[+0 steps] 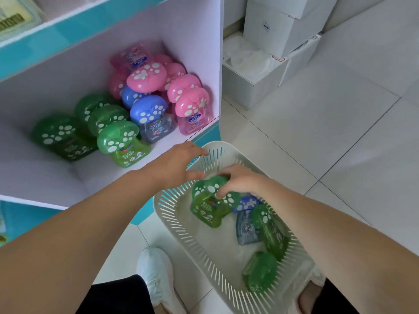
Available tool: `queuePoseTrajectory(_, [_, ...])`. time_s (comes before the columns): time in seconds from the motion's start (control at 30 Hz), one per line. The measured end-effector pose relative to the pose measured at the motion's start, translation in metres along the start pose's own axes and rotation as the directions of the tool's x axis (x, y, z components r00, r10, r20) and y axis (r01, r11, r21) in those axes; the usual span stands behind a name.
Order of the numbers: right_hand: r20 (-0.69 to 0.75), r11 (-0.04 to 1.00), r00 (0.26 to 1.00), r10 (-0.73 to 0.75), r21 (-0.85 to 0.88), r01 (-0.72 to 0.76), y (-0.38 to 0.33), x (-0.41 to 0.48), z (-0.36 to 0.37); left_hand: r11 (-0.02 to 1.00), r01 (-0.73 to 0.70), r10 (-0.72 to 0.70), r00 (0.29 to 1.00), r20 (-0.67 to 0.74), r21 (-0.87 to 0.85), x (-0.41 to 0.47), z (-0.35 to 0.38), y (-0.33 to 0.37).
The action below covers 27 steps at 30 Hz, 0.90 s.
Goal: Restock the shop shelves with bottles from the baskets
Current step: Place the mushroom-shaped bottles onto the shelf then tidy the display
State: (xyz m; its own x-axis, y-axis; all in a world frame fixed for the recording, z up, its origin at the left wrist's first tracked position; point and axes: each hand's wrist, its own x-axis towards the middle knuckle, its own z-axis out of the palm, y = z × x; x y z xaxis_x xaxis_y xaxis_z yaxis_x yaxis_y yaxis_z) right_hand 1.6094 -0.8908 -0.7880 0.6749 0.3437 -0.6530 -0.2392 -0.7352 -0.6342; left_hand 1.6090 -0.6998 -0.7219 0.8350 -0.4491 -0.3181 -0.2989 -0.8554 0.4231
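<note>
Bright, even light with soft sheen on the floor tiles point(340, 143), blurred green shelf bottles point(56, 134) at left, bowed frame edges.

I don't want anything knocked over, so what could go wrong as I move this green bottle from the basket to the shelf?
The right hand seems to hold the green bottle only by its rounded cap, so it may slip. The pink bottles on the shelf are piled on one another; a nudge could topple them.

A small sticker point(265, 26) on a stacked white box point(283, 39) carries a few dark handwritten marks, too blurred to read. Labels on a pink bottle point(192, 120) and a green bottle point(207, 210) bear print too small to make out.
</note>
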Motion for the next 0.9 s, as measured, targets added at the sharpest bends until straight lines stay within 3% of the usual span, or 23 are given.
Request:
queuePoseTrajectory(0.13, [-0.081,0.981,0.988,-0.130,0.134,0.140,-0.049,-0.012,-0.030,0.994,0.028,-0.026,1.000,0.014,-0.109,-0.007,-0.009,0.007])
queuePoseTrajectory(0.3, [-0.196,0.925,0.944,-0.266,0.224,0.307,-0.093,-0.021,-0.040,0.948,0.072,-0.121,0.983,-0.140,-0.311,-0.017,-0.033,0.000])
queuePoseTrajectory(0.57, [-0.434,0.873,0.823,-0.367,0.144,0.466,-0.146,-0.021,-0.027,0.910,0.093,-0.257,0.892,-0.372,-0.405,-0.040,-0.059,-0.027])
queuePoseTrajectory(0.7, [-0.417,0.807,0.783,-0.461,0.171,0.566,-0.175,-0.017,-0.014,0.890,0.156,-0.353,0.830,-0.432,-0.429,-0.057,-0.067,-0.046])
queuePoseTrajectory(0.9, [-0.339,0.779,0.780,-0.526,0.176,0.602,-0.201,-0.004,-0.007,0.863,0.280,-0.459,0.783,-0.419,-0.421,-0.091,-0.082,-0.078])
